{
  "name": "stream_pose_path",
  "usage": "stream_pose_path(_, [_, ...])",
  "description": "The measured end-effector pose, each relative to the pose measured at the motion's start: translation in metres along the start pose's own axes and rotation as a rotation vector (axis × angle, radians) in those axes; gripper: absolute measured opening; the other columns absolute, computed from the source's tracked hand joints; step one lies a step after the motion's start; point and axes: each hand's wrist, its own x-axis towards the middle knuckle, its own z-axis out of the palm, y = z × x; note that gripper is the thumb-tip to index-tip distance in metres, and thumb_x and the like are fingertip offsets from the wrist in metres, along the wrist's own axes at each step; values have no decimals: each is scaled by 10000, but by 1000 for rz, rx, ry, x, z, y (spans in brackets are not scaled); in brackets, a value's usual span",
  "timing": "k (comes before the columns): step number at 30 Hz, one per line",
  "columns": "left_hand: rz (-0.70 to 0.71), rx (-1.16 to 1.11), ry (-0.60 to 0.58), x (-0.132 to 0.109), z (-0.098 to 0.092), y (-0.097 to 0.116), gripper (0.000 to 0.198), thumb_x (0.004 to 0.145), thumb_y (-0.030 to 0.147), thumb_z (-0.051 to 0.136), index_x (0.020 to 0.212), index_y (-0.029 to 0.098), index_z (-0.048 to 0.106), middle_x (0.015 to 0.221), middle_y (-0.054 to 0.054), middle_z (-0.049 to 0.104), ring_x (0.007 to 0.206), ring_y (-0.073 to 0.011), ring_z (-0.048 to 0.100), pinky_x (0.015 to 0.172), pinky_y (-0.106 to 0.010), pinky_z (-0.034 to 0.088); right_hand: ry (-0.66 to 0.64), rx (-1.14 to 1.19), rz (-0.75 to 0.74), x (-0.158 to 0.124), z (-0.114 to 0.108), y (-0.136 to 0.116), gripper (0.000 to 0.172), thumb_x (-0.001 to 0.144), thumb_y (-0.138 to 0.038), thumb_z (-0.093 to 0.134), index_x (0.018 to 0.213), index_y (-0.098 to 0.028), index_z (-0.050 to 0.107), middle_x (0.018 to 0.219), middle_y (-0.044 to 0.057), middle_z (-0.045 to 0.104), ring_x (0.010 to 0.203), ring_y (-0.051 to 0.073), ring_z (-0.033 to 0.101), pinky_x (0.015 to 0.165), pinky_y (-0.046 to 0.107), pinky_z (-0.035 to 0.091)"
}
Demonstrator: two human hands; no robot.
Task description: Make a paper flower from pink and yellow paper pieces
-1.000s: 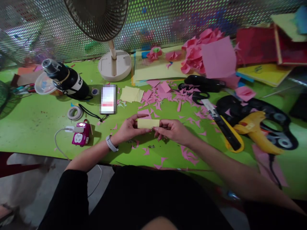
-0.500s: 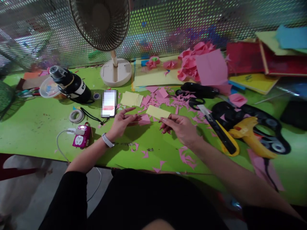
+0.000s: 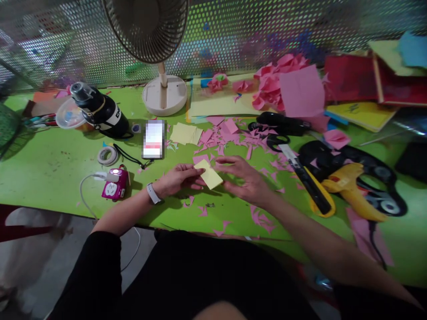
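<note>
Pinches the yellow paper slip [image 3: 208,174] in the left hand [image 3: 177,178], right hand [image 3: 243,180] loosely open against it; apparently mid-fold, next needing edges squared and pressed.

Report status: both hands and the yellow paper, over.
Left hand pinching yellow paper at its left end. Right hand against its right edge, grip unclear. Pink paper scraps scattered on green table, nothing blocking.
</note>
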Motion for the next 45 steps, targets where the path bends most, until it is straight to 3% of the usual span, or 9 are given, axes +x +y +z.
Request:
stream_pose_path(4, [-24, 46, -26, 2, 0, -6, 248, 874, 286, 819, 829, 81, 687, 695, -61, 749, 582, -95, 722, 615, -171, 596, -3, -116, -273, 1, 4, 3, 330, 957, -151, 634, 1138, -383, 785, 1432, 30, 625, 1304, 275, 584, 1026, 537, 571])
stream_pose_path(11, [154, 217, 9, 0, 3, -12, 447, 652, 431, 949, 749, 94, 672, 630, -6, 694, 533, -63, 629, 542, -167, 503, 15, -91, -279, 1, 8, 1, 274, 961, -173, 657, 1108, -360, 793, 1357, 44, 677, 1284, 259, 602, 994, 500, 593])
stream_pose_path(14, [258, 329, 31, -2, 5, -14, 457, 648, 472, 934, 705, 100, 676, 639, -3, 696, 543, -52, 602, 546, -160, 475, 33, 4, -191, 0, 14, -4, 177, 970, -238, 671, 1046, -342, 792, 1284, 48, 704, 1234, 254, 634, 987, 497, 599])
stream_pose_path(17, [278, 338, -4, -2, 6, -16, 482, 680, 531, 897, 842, 105, 742, 804, -49, 762, 703, -100, 691, 694, -217, 558, 102, 126, 30, -1, 20, -10, 74, 960, -340, 699, 942, -301, 759, 1183, 58, 718, 1131, 238, 678, 924, 459, 632])
stream_pose_path(20, [281, 344, -61, -3, 8, -19, 475, 727, 524, 875, 925, 108, 760, 916, -80, 781, 800, -130, 721, 768, -247, 580, 165, 258, 229, -1, 25, -11, 191, 911, -436, 748, 857, -262, 693, 1149, 62, 704, 1000, 208, 707, 825, 395, 658])
stream_pose_path(24, [277, 340, -125, -5, 10, -18, 362, 823, 431, 829, 985, 117, 754, 952, -73, 775, 720, -94, 686, 674, -202, 557, 117, 371, 387, -3, 28, -3, 260, 864, -489, 783, 857, -254, 672, 1025, 45, 722, 826, 179, 710, 709, 352, 657])
stream_pose_path(27, [237, 296, -159, -8, 11, -16, 339, 820, 408, 833, 972, 118, 745, 941, -69, 765, 669, -81, 661, 615, -188, 537, 79, 407, 428, -5, 29, 3, 243, 860, -474, 790, 893, -260, 681, 857, 17, 718, 751, 176, 700, 667, 341, 646])
stream_pose_path(34, [165, 260, -93, -12, 12, -14, 327, 819, 402, 830, 959, 115, 759, 785, -27, 728, 613, -73, 627, 570, -174, 493, 68, 376, 417, -3, 26, -2, 282, 851, -501, 793, 893, -248, 675, 837, 20, 732, 744, 183, 711, 664, 347, 641])
stream_pose_path(45, [112, 333, -34, -9, 10, -20, 323, 931, 433, 727, 1014, 123, 753, 967, -101, 798, 710, -114, 742, 522, -150, 503, 33, 389, 431, -2, 25, -8, 267, 869, -487, 766, 894, -253, 639, 834, 25, 728, 753, 206, 736, 679, 393, 661])
